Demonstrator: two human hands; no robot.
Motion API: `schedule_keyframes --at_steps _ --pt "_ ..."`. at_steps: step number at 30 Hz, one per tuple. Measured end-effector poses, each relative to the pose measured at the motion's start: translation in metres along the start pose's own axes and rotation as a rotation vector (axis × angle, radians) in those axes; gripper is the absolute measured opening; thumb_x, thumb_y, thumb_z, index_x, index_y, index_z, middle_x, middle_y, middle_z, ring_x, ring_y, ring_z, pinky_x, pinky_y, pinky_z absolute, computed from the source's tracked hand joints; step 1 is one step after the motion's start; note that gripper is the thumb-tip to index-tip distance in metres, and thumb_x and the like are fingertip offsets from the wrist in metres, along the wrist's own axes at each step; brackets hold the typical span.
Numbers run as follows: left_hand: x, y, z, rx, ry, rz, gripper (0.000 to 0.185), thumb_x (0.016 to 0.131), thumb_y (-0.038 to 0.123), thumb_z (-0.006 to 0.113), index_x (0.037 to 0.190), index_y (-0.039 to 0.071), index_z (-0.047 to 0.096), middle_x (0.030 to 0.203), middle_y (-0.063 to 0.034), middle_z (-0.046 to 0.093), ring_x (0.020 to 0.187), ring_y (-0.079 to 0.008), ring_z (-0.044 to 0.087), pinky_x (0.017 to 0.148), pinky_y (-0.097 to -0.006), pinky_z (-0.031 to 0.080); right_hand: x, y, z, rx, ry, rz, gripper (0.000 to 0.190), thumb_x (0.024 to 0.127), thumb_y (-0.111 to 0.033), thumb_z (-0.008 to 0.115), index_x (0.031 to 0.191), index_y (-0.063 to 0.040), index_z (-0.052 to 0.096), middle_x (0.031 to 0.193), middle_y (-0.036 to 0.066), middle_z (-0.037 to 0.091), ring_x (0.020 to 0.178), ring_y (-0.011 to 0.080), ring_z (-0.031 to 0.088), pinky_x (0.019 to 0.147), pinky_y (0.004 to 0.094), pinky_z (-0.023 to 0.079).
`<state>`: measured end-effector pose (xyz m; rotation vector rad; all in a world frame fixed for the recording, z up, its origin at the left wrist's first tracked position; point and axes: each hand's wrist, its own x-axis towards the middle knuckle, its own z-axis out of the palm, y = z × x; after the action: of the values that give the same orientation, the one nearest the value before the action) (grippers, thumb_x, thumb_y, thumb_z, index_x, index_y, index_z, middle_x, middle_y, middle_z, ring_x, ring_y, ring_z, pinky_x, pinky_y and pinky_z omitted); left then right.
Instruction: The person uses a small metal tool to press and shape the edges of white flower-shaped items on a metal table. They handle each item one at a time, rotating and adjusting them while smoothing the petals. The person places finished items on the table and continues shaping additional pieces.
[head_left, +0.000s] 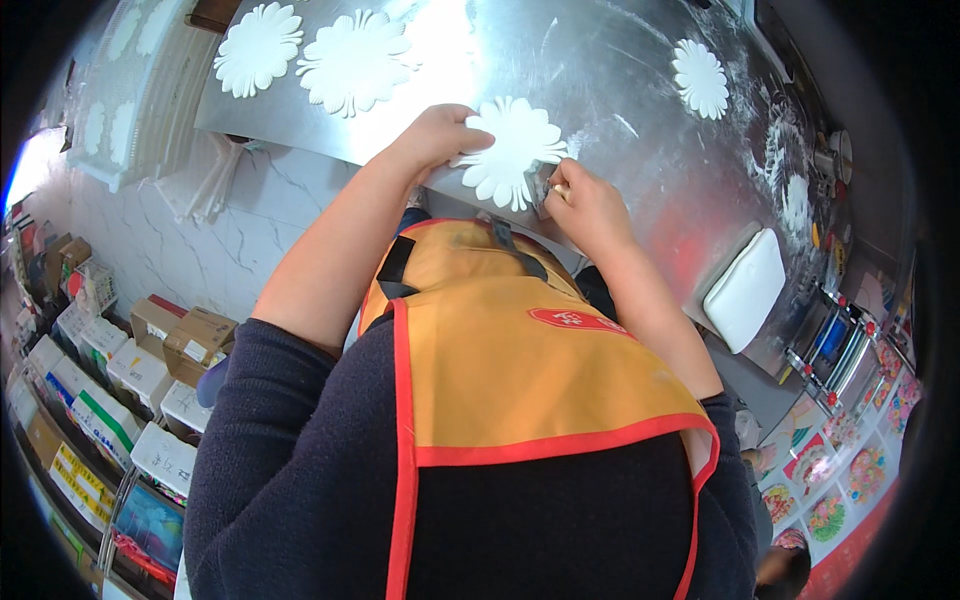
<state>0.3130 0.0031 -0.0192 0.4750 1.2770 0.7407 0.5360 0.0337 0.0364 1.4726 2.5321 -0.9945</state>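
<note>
A white flower-shaped sheet of dough (517, 146) lies at the near edge of the steel table (585, 90), its rim cut into petals. My left hand (446, 139) grips its left side, thumb on top and the other fingers mostly hidden. At the lower right of the petals, my right hand (589, 202) holds a small tool (541, 187) with a pale handle end and a metal-looking blade; my fingers cover most of it. Larger flower sheets, one layered (356, 61) and one beside it (259, 50), lie at the upper left. A smaller flower (701, 79) lies far right.
A thick white dough slab (746, 291) sits by the table's right front edge, near a roller machine (832, 349). White flour (787, 172) dusts the right side. Stacked plastic trays (135, 97) stand left of the table; boxes (199, 341) fill shelving at lower left.
</note>
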Motion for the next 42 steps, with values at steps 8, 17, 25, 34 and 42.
schedule_keyframes --at_steps 8,17,25,34,42 --pt "0.012 -0.012 -0.004 -0.040 -0.017 -0.001 0.030 0.078 0.009 0.066 0.104 -0.004 0.058 0.089 -0.0103 0.063 0.075 -0.0159 0.062 0.067 -0.0267 0.051 0.017 -0.016 -0.011 -0.186 -0.292 0.069 0.012 0.077 -0.011 0.053 0.087 -0.005 0.056 0.080 0.018 0.063 0.077 0.0375 0.060 0.067 0.0463 0.046" --pt "0.000 0.001 0.001 0.198 0.028 0.011 0.033 0.074 0.018 0.067 0.100 -0.002 0.062 0.081 -0.0066 0.062 0.071 -0.0137 0.057 0.062 -0.0271 0.045 0.038 -0.035 -0.005 -0.406 -0.428 0.166 0.018 0.075 -0.013 0.053 0.091 -0.007 0.059 0.083 0.016 0.066 0.081 0.0345 0.064 0.072 0.0450 0.050" --pt "-0.001 0.003 0.001 0.083 -0.022 -0.031 0.029 0.080 0.016 0.066 0.102 -0.002 0.062 0.083 -0.0069 0.063 0.070 -0.0137 0.058 0.063 -0.0275 0.047 0.034 -0.034 -0.001 -0.378 -0.406 0.182 0.017 0.073 -0.012 0.055 0.089 -0.007 0.059 0.080 0.018 0.065 0.076 0.0357 0.064 0.070 0.0460 0.050" --pt "0.032 0.024 0.004 0.331 -0.073 -0.119 0.032 0.075 0.016 0.071 0.098 -0.006 0.064 0.086 -0.0120 0.065 0.072 -0.0189 0.059 0.064 -0.0305 0.047 0.036 -0.029 -0.011 -0.248 -0.345 0.170 0.016 0.074 -0.009 0.052 0.087 -0.003 0.058 0.084 0.021 0.064 0.084 0.0363 0.061 0.074 0.0449 0.047" --pt "-0.006 0.036 0.001 -0.148 0.051 -0.130 0.037 0.083 0.014 0.065 0.113 -0.004 0.054 0.102 -0.0139 0.063 0.091 -0.0204 0.061 0.074 -0.0324 0.050 -0.062 0.028 -0.051 0.641 0.222 0.230 0.006 0.085 -0.006 0.055 0.085 -0.006 0.049 0.072 -0.001 0.054 0.066 0.0090 0.050 0.060 0.0249 0.040"
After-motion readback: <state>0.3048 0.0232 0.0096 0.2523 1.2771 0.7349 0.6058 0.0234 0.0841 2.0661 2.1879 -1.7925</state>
